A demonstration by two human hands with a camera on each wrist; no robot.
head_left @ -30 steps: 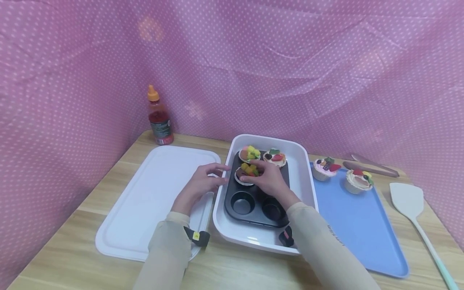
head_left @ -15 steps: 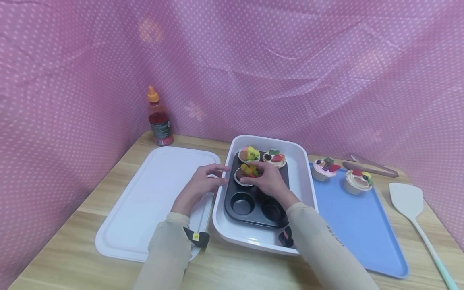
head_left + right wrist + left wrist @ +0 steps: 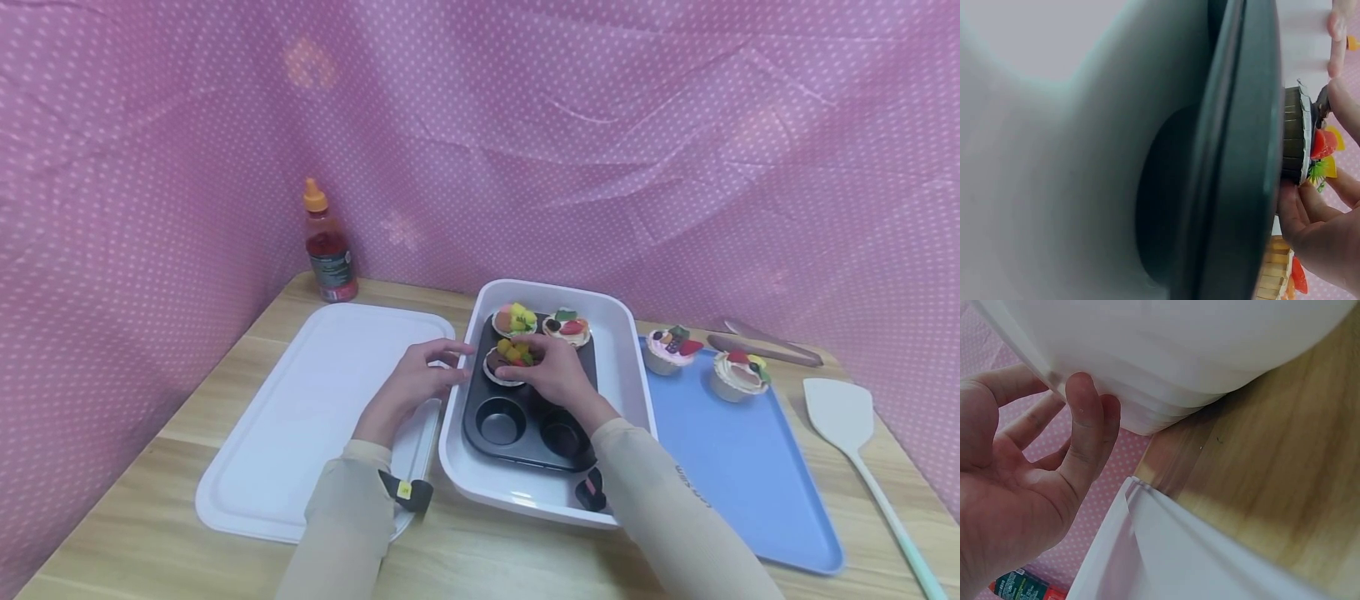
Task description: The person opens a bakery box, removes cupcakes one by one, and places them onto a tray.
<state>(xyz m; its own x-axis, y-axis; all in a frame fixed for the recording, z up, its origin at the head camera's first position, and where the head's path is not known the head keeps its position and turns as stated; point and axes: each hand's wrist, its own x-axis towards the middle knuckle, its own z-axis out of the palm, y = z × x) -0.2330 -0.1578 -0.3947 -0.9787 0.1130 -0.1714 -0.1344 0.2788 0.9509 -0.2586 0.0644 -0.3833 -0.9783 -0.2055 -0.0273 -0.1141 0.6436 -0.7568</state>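
Note:
My right hand point(image 3: 555, 367) holds a chocolate-topped cupcake point(image 3: 502, 367) with yellow fruit at the muffin tin's point(image 3: 517, 457) middle left cup. In the right wrist view, thumb and fingers lie around this cupcake's pleated case point(image 3: 1295, 136), most of which shows above the tin. My left hand point(image 3: 416, 379) is at the white tub's point(image 3: 525, 498) left rim, with relaxed fingers; its fingertips overlap the tub's outer wall point(image 3: 1147, 356) in the left wrist view. At the tin's far end sit a yellow-fruited cupcake point(image 3: 514, 319) and a strawberry-topped cupcake point(image 3: 567, 327). The near two cups hold nothing.
Two cupcakes, one pink-creamed point(image 3: 670, 350) and one pale-creamed point(image 3: 738, 375), stand on the blue tray point(image 3: 750, 475). A white board point(image 3: 315, 417) lies left. A sauce bottle point(image 3: 330, 258) stands behind it. Tongs point(image 3: 765, 348) and a turner point(image 3: 840, 412) lie at right.
Hardly anything differs. Both hands keep their places, the right on the chocolate-topped cupcake and the left at the tub's rim; the whole view has shifted very slightly.

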